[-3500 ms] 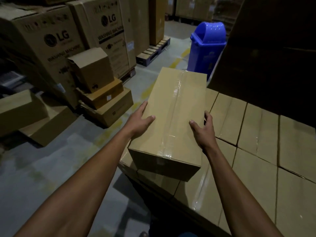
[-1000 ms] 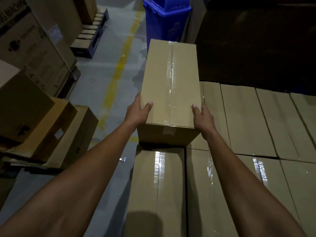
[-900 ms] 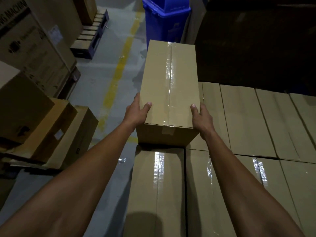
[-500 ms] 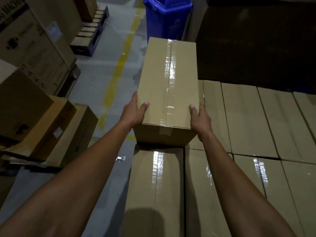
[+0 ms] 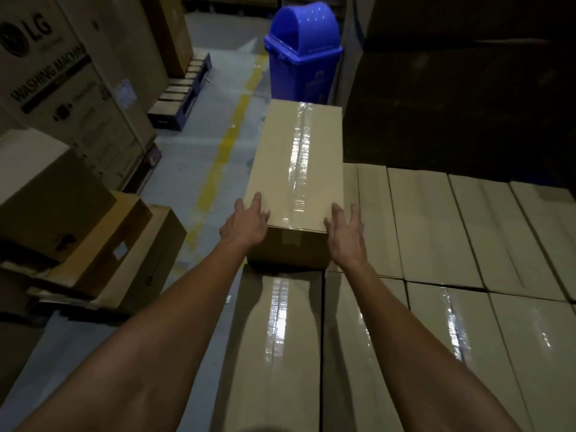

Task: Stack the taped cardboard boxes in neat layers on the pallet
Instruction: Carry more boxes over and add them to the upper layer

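A long taped cardboard box (image 5: 299, 169) lies on top of the flat layer of taped boxes (image 5: 436, 232), at that layer's far left corner. My left hand (image 5: 246, 226) rests with straight fingers against the box's near left edge. My right hand (image 5: 346, 235) is spread at the near right corner, fingers loose, barely touching or just off the box. The pallet beneath the stack is hidden.
A blue swing-lid bin (image 5: 302, 54) stands just beyond the box. Large LG washing-machine cartons (image 5: 62, 88) and smaller stacked boxes (image 5: 78, 232) line the left. A yellow floor line (image 5: 224, 157) runs along the aisle; a wooden pallet (image 5: 180, 95) lies farther back.
The box has been set down on the layer's far left corner. Both hands have loosened from gripping its near end to straight, spread fingers.
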